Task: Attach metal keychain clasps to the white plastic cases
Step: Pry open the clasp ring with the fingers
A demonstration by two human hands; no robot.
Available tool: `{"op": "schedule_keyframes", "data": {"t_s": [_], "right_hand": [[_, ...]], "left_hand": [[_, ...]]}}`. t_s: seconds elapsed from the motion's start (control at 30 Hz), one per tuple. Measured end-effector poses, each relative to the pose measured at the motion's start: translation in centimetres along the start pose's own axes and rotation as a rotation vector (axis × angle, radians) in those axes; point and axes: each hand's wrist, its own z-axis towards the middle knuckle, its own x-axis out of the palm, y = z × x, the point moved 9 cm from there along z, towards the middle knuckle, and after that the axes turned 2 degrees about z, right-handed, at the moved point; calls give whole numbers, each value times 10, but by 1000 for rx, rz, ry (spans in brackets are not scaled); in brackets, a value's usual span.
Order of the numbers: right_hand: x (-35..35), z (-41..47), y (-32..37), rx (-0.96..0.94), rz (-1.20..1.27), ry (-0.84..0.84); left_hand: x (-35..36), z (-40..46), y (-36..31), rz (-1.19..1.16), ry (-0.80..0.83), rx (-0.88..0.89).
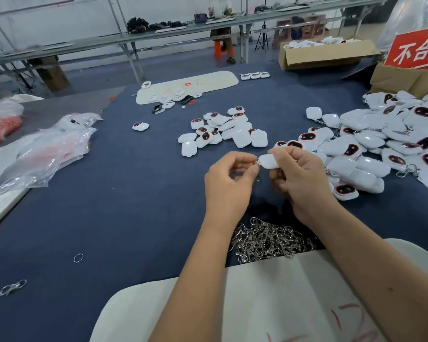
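case in work: the right hand (299,178) is gripping one white plastic case (269,161) above the blue table (109,218), fingers curled around its right end, left end exposed.
clasp in work: the left hand (229,183) is pinching a small metal clasp (257,163) at the case's left end; thumb and forefinger are closing tightly on it, and most of the clasp is hidden.
case handling: judged light, rigid and glossy, so likely slippery; gripping across the broad faces, away from the attachment end, is looking safest.
clasp handling: judged stiff, thin and springy; taking it at the ring, near the opening, is giving the most control. the attachment point itself is too small to read.
clasp supply: a heap of loose clasps (269,239) is lying just below the wrists.
case supply: an unfitted pile (223,130) is sitting beyond the hands; a larger pile (371,146), some with rings showing, is spreading to the right.
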Motion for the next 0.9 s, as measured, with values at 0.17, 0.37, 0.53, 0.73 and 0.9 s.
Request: {"op": "schedule_keyframes", "data": {"t_s": [0.17, 0.37, 0.53, 0.73, 0.9], "right_hand": [[6, -1, 3, 26, 95, 79], [8, -1, 0, 22, 75, 92], [6, -3, -3, -22, -73, 61], [9, -8, 6, -198, -422, 49], [8, -3, 2, -64, -14, 96]], "left_hand": [[14, -4, 15, -341, 41, -218], [2, -3, 13, -272, -52, -190], [-6, -4, -13, 255, -48, 129], [-2, -4, -7, 456, 10, 101], [3, -4, 25, -387, -26, -316]]}}
